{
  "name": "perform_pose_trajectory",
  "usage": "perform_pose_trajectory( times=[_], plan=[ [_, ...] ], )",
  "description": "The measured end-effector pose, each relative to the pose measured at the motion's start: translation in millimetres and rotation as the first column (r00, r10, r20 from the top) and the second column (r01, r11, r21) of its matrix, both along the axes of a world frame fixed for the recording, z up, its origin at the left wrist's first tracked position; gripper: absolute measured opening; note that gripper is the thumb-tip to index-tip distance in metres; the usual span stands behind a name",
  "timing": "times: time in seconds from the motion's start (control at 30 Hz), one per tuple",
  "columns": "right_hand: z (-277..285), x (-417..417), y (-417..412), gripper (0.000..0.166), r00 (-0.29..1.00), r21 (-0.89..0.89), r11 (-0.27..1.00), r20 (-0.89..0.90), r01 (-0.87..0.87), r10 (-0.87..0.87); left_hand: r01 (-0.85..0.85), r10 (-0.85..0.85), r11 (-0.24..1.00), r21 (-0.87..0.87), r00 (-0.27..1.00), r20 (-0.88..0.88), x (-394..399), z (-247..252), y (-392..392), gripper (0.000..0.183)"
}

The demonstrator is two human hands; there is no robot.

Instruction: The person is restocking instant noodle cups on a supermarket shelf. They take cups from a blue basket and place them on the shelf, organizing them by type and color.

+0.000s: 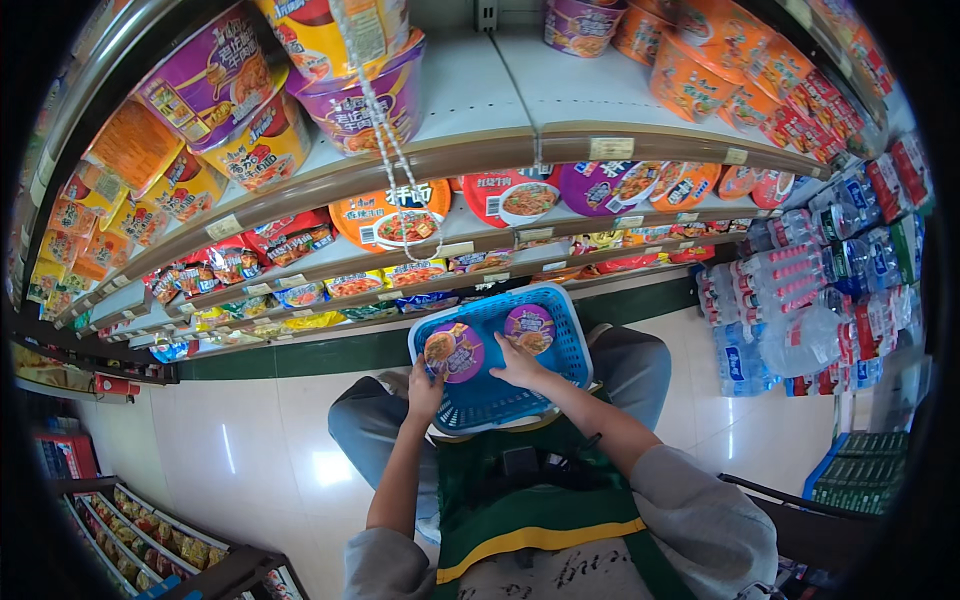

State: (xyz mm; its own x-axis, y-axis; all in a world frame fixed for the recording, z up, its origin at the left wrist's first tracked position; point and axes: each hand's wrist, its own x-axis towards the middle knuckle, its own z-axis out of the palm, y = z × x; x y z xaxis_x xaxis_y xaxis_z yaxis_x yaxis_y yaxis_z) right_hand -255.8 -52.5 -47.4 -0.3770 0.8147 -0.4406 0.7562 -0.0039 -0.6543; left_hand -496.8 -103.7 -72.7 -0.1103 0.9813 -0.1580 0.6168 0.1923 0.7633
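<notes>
A blue plastic basket [495,401] rests at my lap, with two purple-lidded instant noodle containers inside. My left hand [426,388] grips the near left edge of the left noodle container [460,352], fingers over its lid. Beside the right noodle container [531,328] is my right hand [519,366], its thumb and fingers spread apart; the fingertips are near the container's lower left rim, and whether they touch it cannot be told.
Before me curve store shelves [480,150] with noodle buckets [360,97], noodle bowls and bags. Orange noodle buckets [694,75] stand at upper right. Packs of bottled drinks [795,292] are stacked on the right. A snack rack [150,536] is at lower left. A beaded white string [382,127] hangs in view.
</notes>
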Motion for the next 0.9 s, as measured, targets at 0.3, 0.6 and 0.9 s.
perform_pose_trajectory(
  times=[0.3,0.6,0.9],
  plan=[
    [-39,-27,8,0.099,0.997,-0.331,0.942,-0.022,0.059,-0.07,0.019,-0.008,0.993,-0.114,0.995,0.102,-9,-37,1,0.077],
    [-33,-20,6,0.08,0.969,-0.26,0.962,-0.205,0.083,-0.139,0.054,-0.024,0.993,-0.109,0.965,0.261,-18,2,0,0.086],
    [176,13,-14,0.061,0.925,-0.101,0.994,-0.371,0.051,-0.085,0.263,-0.206,0.903,0.34,0.959,-0.195,-2,195,-9,0.092]
  ],
)
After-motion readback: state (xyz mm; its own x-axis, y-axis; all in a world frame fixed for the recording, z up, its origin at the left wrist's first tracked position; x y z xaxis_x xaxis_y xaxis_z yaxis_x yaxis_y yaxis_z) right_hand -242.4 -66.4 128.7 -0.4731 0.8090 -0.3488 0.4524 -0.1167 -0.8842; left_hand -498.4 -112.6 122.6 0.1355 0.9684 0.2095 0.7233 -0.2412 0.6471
